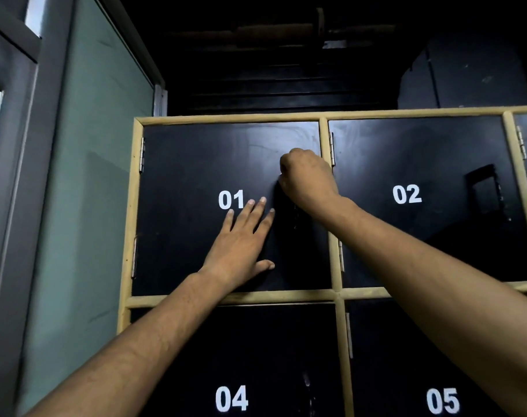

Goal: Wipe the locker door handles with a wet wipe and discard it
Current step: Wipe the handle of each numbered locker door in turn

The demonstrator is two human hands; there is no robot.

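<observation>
The left hand (241, 245) lay flat on locker door 01 (181, 236), fingers straight and spread, holding nothing. The right hand (307, 179), above and to the right of it, was curled into a fist at the same door's right edge. The fist hid whatever it held, so neither wet wipe nor handle could be made out. Door 02 (421, 236) lay right of the fist.

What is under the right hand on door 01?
Only black door 01 shows around the right hand, a fist near the door's right edge. The fist covers whatever lies beneath, so anything it grips cannot be seen.
</observation>
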